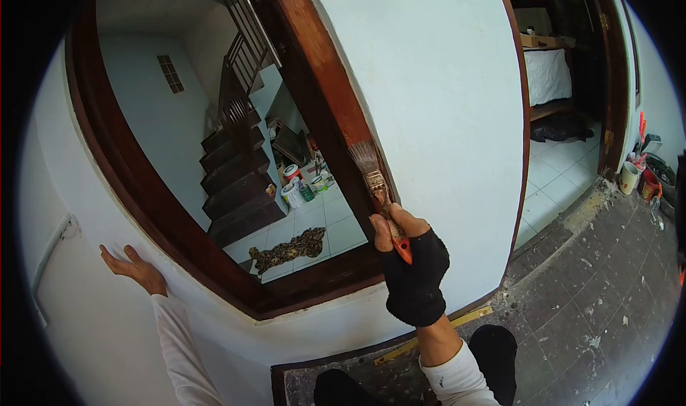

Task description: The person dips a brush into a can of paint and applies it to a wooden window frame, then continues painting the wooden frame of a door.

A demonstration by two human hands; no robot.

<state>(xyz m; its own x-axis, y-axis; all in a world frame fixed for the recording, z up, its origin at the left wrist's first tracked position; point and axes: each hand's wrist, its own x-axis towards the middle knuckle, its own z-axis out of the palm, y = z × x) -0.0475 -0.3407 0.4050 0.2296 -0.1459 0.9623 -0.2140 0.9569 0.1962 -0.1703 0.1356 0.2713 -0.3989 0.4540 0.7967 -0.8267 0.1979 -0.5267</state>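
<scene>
"Black-gloved right hand (pixel 418 274): what do its fingers (pixel 410 222) hold?"

"An orange-handled flat paintbrush (pixel 381 193), its grey bristles (pixel 364 156) at eleven o'clock against the reddish-brown wooden frame (pixel 314 42). Probably light, stiff-handled, soft-tipped; grip near the metal band (pixel 374 182)."

"Left hand (pixel 137 269)?"

"Bare, fingers spread, holding nothing, eight o'clock, by the white wall (pixel 93 224)."

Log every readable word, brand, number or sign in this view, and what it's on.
No text is readable anywhere.
White tub: any label too small and blurred to read.
Green bottle: same.
Yellow strip on the floor: any markings too small to read.
Paintbrush in the right hand: no readable lettering.
</scene>
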